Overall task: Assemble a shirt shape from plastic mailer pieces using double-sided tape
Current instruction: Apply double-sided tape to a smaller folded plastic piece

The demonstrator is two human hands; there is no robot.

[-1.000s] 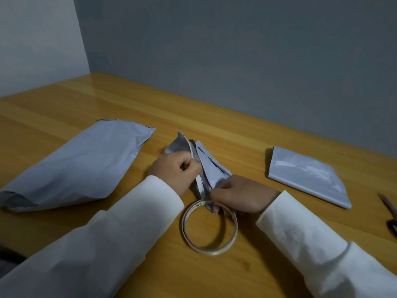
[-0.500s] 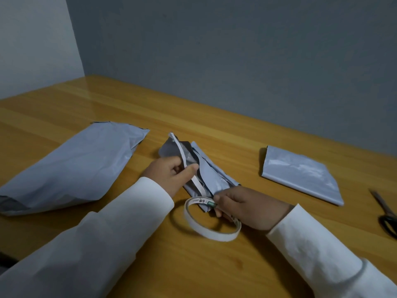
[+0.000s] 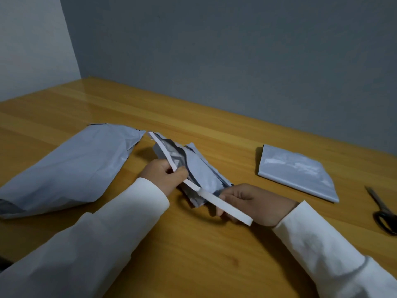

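The small mailer piece (image 3: pixel 193 166), a crumpled grey scrap, is held up off the worktop (image 3: pixel 193 250) in the middle of the view, with a strip of white tape (image 3: pixel 163 151) running along its upper edge. The left hand (image 3: pixel 165 175) pinches that strip against the piece between thumb and fingers, probably to keep the stuck part from peeling away while more tape is drawn out. The tape runs on down to the tape roll (image 3: pixel 225 206), seen nearly edge-on, which the right hand (image 3: pixel 253 203) holds with curled fingers just above the wood; holding it away from the piece keeps the tape taut and straight. Both grips are closed on something, then: left on strip and piece, right on the roll.

The large mailer piece (image 3: pixel 71 168) lies flat to the left, its torn corner near the raised scrap but apart from it. A folded mailer piece (image 3: pixel 296 171) lies well apart to the right, apparently waiting its turn. The scissors (image 3: pixel 384 211) rest at the far right edge, within reach, likely for cutting the tape. No pieces look joined yet, so the shirt seems at an early stage.
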